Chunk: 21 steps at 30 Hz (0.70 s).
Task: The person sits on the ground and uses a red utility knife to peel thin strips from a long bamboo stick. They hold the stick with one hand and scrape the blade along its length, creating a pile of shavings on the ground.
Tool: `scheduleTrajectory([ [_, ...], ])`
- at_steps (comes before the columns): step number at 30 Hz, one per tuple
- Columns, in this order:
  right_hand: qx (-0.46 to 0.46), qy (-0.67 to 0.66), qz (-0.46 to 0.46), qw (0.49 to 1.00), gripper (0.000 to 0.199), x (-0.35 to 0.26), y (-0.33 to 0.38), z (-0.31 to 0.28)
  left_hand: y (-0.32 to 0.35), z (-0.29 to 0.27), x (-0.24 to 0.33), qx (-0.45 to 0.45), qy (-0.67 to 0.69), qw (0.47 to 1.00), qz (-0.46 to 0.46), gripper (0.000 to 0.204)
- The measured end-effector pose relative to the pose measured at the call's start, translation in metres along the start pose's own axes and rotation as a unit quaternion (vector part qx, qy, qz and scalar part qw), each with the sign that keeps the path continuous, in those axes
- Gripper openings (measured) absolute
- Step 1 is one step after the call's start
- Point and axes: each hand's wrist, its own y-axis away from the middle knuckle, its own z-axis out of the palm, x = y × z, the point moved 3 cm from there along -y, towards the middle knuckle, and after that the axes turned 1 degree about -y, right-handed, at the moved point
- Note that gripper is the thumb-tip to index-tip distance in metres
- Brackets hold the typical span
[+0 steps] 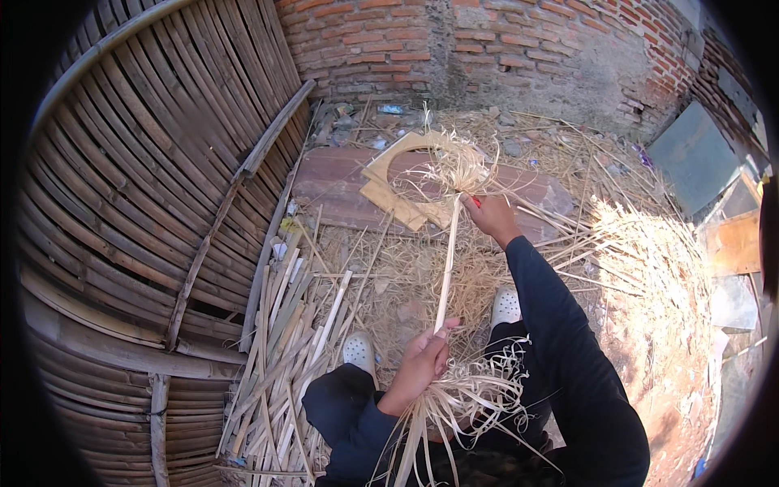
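Note:
A long pale bamboo strip (447, 272) runs away from me between my two hands. My left hand (420, 363) is closed round its near part, above my lap. Farther off, my right hand (492, 217) is closed at the strip's far part. A small red piece (476, 201) shows at its fingers; most of it is hidden, so its kind cannot be told. Thin curled shavings (464, 162) bunch up just beyond the right hand. Another bunch of curls (466, 398) hangs at the near end, below my left hand and over my dark trousers.
A flat board with a round cutout (395, 207) lies on a reddish-brown panel (333, 183). Split bamboo strips (272, 381) are piled at left beside a bamboo slat wall (154, 178). A brick wall (381, 49) stands at the back. Sunlit shavings (641, 243) cover the ground at right.

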Motion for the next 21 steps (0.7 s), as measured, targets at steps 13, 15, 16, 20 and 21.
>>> scheduleTrajectory([
  [13, -0.21, -0.026, -0.264, 0.941, 0.066, -0.129, 0.107, -0.008, 0.014, -0.031, 0.019, 0.139, -0.05, 0.987, 0.068, 0.038],
  [15, -0.191, 0.033, -0.19, 0.962, 0.065, -0.112, 0.089, -0.004, 0.021, -0.022, 0.02, 0.155, -0.068, 0.984, 0.062, 0.037],
  [16, -0.176, 0.028, -0.17, 0.969, 0.065, -0.099, 0.077, 0.001, 0.023, -0.018, 0.02, 0.163, -0.077, 0.982, 0.059, 0.037],
  [20, -0.186, 0.024, -0.161, 0.969, 0.066, -0.095, 0.075, 0.002, 0.022, -0.021, 0.019, 0.158, -0.072, 0.983, 0.064, 0.038],
  [21, -0.208, 0.026, -0.179, 0.961, 0.067, -0.106, 0.087, -0.001, 0.019, -0.024, 0.018, 0.162, -0.075, 0.982, 0.064, 0.038],
])
